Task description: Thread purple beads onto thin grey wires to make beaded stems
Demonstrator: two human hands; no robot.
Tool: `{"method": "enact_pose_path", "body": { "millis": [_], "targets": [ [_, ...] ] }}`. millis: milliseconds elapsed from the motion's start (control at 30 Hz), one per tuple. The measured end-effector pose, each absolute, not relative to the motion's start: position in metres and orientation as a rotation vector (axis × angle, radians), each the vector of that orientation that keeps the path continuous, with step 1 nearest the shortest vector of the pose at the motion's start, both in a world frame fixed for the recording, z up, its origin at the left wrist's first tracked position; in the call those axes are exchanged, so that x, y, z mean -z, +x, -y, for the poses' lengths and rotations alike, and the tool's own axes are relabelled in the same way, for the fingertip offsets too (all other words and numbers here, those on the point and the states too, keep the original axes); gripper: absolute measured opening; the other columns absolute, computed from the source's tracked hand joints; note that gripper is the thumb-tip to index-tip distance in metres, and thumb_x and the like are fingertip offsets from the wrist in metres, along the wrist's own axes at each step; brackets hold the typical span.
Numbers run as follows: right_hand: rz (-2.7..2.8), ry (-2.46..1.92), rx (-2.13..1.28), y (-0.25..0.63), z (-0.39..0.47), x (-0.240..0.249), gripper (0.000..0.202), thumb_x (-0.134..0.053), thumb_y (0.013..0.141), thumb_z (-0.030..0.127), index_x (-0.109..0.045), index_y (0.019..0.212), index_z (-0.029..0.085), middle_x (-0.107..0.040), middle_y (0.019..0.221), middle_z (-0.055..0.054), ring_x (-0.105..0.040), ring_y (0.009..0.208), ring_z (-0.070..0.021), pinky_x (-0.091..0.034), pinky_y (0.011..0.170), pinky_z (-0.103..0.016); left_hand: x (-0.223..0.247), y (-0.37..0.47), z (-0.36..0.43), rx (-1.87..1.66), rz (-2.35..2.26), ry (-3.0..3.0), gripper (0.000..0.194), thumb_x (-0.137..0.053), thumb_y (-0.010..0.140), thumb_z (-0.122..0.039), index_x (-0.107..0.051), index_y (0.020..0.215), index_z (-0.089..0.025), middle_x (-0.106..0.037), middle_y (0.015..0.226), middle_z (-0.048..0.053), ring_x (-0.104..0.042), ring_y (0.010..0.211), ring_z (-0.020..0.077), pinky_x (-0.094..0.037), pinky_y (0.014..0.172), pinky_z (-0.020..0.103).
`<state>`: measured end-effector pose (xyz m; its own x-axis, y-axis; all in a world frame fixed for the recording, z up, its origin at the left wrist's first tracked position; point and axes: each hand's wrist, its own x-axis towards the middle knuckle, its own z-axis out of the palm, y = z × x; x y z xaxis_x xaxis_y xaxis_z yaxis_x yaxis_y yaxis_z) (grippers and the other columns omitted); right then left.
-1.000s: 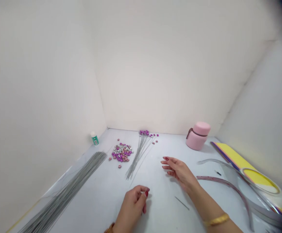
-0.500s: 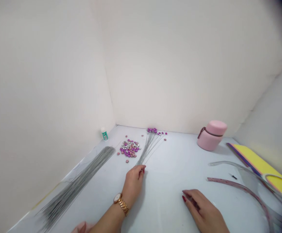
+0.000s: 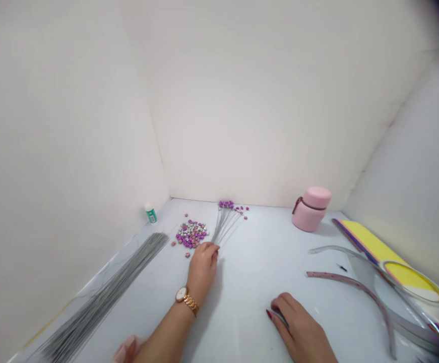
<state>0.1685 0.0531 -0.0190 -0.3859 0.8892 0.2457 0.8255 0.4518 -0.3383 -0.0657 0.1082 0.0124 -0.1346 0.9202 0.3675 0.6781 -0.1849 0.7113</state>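
My left hand [image 3: 204, 262], with a gold watch [image 3: 182, 294] on its wrist, is closed around thin grey wire stems [image 3: 225, 222]. Small purple folded stars [image 3: 226, 204] top these stems, which fan out toward the back wall. Just left of that hand lies a pile of purple, pink and silver stars [image 3: 192, 233]. My right hand [image 3: 298, 327] rests low over the table at the right, its fingers loosely curled and apart from the thumb. Nothing shows between them, though the palm is hidden.
A long bundle of bare wires [image 3: 117, 287] lies at left, below a small green-and-white bottle [image 3: 150, 213]. At the back right stands a pink flask [image 3: 312, 209]. Yellow sheets [image 3: 370, 244], a pink-tinted curved strip [image 3: 355, 285] and a roll [image 3: 412, 282] occupy the right side.
My left hand has slid forward along the stems, closer to the star tops. My right hand has drawn back slightly. The whole view has shifted a little.
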Motion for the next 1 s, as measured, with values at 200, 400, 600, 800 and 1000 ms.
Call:
{"method": "enact_pose_path", "body": {
  "millis": [200,400,600,800,1000],
  "targets": [
    [2.315,-1.512,-0.076,0.175,-0.052,0.028,0.014,-0.038,0.082,0.03,-0.046,0.074,0.021,-0.052,0.072,-0.003,-0.057,0.062,-0.0175,-0.047,0.05,-0.028,-0.003,-0.116,-0.094,-1.335,-2.019,1.584,0.021,-0.047,0.073,-0.018,-0.059,0.091,-0.017,-0.056,0.092,0.009,-0.047,0.098,0.0263,-0.032,0.088,0.044],
    [2.381,-1.523,-0.002,0.178,-0.051,0.031,0.023,-0.03,0.085,0.026,-0.046,0.069,0.022,-0.051,0.067,-0.001,-0.056,0.057,-0.0159,-0.042,0.042,-0.024,-0.002,-0.126,-0.097,-1.372,-1.888,1.362,0.009,-0.056,0.067,-0.02,-0.063,0.071,-0.018,-0.06,0.078,0.005,-0.053,0.086,0.0231,-0.034,0.087,0.039],
    [2.24,-1.57,-0.25,0.175,-0.046,0.002,0.024,-0.029,0.085,0.025,-0.047,0.069,0.021,-0.053,0.066,-0.002,-0.054,0.055,-0.0156,-0.042,0.048,-0.026,-0.005,-0.085,-0.072,-1.314,-1.508,1.001,0.025,-0.052,0.075,-0.033,-0.059,0.09,-0.014,-0.065,0.079,0.007,-0.06,0.074,0.0165,-0.048,0.072,0.03],
    [2.16,-1.689,-0.28,0.182,-0.044,-0.011,0.012,-0.037,0.084,0.023,-0.048,0.079,0.021,-0.056,0.074,-0.002,-0.054,0.064,-0.0144,-0.04,0.054,-0.024,-0.009,-0.03,-0.035,-1.129,-1.137,0.499,0.02,-0.057,0.075,-0.018,-0.058,0.094,-0.012,-0.065,0.086,0.009,-0.062,0.071,0.0089,-0.05,0.068,0.017],
    [2.129,-1.651,-0.317,0.168,-0.047,0.007,0.022,-0.035,0.085,0.027,-0.046,0.068,0.02,-0.051,0.071,-0.004,-0.049,0.065,-0.0168,-0.034,0.052,-0.025,-0.014,-0.015,-0.028,-1.045,-0.917,0.308,0.013,-0.06,0.074,-0.017,-0.061,0.085,-0.01,-0.062,0.072,0.004,-0.058,0.058,0.0057,-0.05,0.056,0.013]
  ]
}}
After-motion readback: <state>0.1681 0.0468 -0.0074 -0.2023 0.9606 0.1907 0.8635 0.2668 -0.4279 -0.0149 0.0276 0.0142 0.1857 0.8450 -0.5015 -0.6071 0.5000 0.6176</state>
